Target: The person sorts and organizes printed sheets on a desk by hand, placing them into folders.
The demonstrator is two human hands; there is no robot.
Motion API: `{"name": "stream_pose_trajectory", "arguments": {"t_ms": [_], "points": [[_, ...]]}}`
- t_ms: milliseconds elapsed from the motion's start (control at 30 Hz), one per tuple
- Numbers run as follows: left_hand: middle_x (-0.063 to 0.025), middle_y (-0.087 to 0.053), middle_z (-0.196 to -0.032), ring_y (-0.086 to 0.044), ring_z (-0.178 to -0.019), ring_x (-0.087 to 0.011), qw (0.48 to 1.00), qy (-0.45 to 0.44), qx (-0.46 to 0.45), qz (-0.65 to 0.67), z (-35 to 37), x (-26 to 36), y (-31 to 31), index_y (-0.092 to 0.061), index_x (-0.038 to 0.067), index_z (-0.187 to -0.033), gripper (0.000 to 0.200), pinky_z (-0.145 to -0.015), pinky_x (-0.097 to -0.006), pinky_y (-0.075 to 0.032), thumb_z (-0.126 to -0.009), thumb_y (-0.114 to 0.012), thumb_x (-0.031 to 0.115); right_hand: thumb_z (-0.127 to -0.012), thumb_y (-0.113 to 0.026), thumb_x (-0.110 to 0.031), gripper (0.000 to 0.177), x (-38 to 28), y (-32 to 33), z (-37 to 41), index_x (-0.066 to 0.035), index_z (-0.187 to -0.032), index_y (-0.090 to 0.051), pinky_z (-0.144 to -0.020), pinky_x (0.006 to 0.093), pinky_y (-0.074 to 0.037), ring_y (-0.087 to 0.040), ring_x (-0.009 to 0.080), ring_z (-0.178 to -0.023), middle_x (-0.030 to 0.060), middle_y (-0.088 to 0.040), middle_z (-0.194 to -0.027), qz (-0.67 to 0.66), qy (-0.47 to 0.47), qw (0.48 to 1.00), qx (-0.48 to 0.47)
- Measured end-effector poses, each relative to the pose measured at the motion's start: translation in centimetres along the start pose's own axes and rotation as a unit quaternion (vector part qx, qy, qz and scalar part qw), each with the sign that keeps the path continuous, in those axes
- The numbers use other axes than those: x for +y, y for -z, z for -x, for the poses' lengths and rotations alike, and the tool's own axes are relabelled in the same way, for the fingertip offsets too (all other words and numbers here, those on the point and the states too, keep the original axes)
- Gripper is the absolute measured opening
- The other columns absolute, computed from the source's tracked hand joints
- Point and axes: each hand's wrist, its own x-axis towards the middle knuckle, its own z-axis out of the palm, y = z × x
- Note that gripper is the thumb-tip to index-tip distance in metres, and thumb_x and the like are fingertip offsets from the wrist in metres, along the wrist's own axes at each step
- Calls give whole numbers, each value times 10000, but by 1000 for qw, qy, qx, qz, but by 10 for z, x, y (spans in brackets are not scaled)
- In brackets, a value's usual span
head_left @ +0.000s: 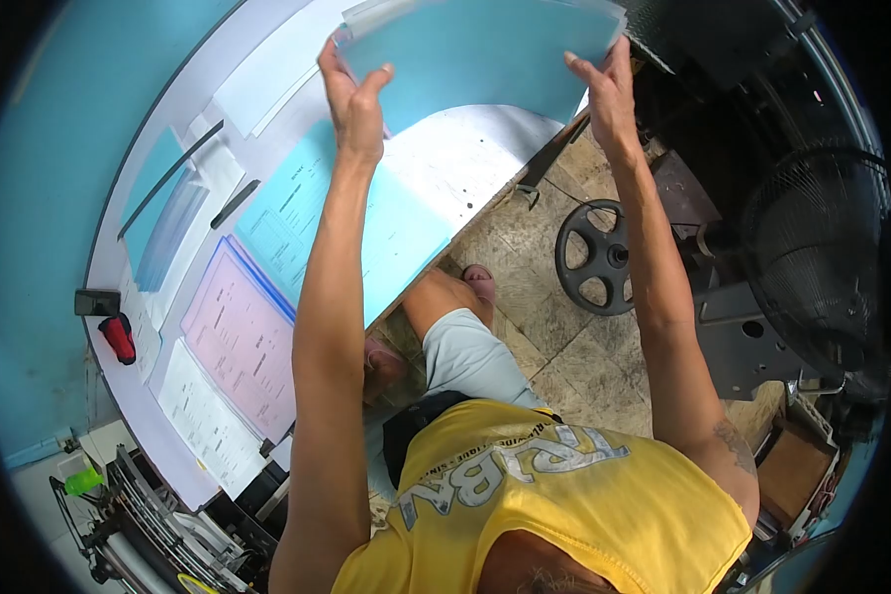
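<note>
My two arms reach forward to a stack of blue paper at the top of the view, raised over the table's far part. My left hand grips its left edge, thumb on the near face. At the right edge my right hand has hold of the same stack, thumb also on the face. The stack bends a little and looks slightly blurred. Below my left hand lie light-blue printed forms on the white table.
Pink printed forms and white printed sheets lie on the table's left part. A dark ruler-like strip and a red-and-black object are there too. A black handwheel and a fan stand right.
</note>
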Motion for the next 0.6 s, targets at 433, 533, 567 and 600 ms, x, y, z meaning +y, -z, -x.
{"name": "stream_pose_trajectory", "arguments": {"t_ms": [433, 533, 567, 600], "points": [[-260, -674, -1136, -693, -1052, -356, 942, 176, -6, -285, -32, -8, -17, -560, -88, -1210, 386, -930, -435, -561, -871, -673, 57, -891, -699, -217, 462, 40, 1, -30, 83, -1225, -589, -889, 421, -559, -694, 319, -998, 238, -700, -1087, 218, -159, 961, -69], [-303, -672, -1198, -698, -1095, -403, 806, 238, -145, -522, -25, -20, -35, -620, -81, -1173, 366, -935, -449, -571, -876, -677, 124, -813, -767, -284, 431, 47, -26, -20, 25, -1103, -694, -865, 490, -589, -733, 409, -983, 277, -733, -1033, 493, -166, 841, -150], [-284, -670, -1231, -696, -1111, -397, 779, 209, -160, -569, -23, -24, -46, -663, -53, -1147, 339, -939, -453, -573, -873, -689, 144, -822, -745, -248, 356, 31, -40, -13, 17, -1055, -707, -824, 488, -597, -747, 389, -940, 264, -740, -997, 524, -128, 826, -162], [-264, -668, -1264, -693, -1128, -391, 749, 181, -176, -613, -20, -29, -57, -706, -24, -1122, 314, -942, -458, -574, -871, -701, 163, -831, -723, -213, 284, 21, -53, -6, 9, -1007, -720, -783, 487, -605, -760, 369, -896, 251, -747, -962, 554, -92, 809, -175]]}}
